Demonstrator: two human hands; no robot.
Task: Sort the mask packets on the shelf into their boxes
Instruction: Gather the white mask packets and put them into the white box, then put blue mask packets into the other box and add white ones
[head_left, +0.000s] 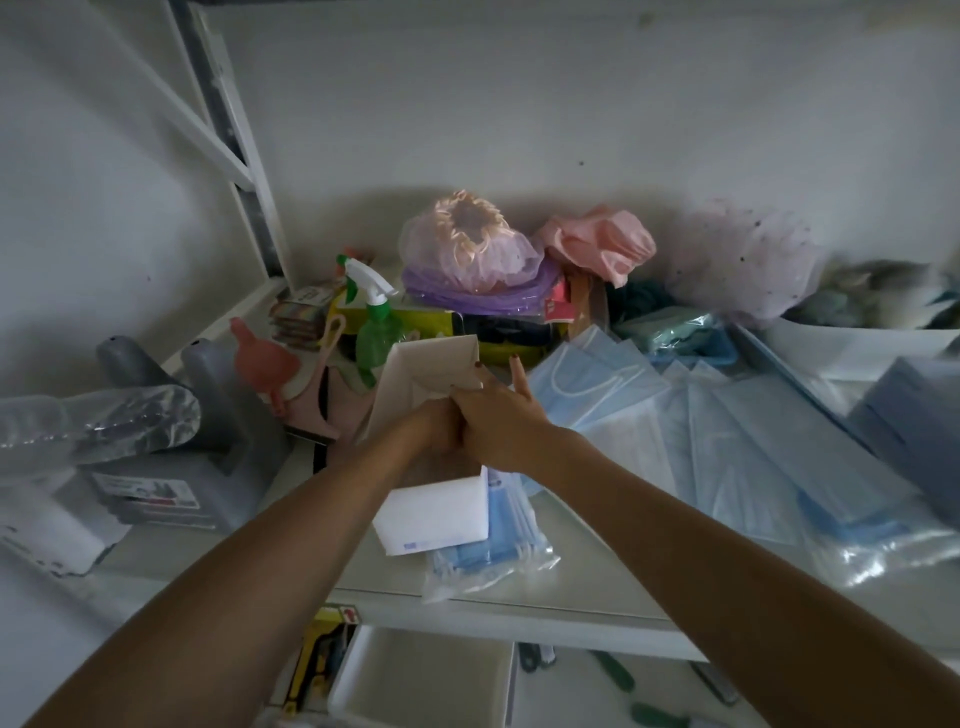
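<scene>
Both my hands meet at a white mask box (426, 374) standing tilted on the shelf (519, 613), its top flap open. My left hand (439, 428) grips the box from below and is partly hidden by the right. My right hand (498, 410) holds the flap's edge, index finger raised. A second white box (431, 512) lies in front, on a clear packet of blue masks (488, 556). A fanned pile of blue mask packets (727, 447) covers the shelf's right side.
A green spray bottle (376, 322), pink funnel (265, 364), grey canisters (156, 441) and bagged caps (467, 244) crowd the back and left. A blue box (909, 431) sits at the right. A white tray (421, 680) lies on the lower shelf.
</scene>
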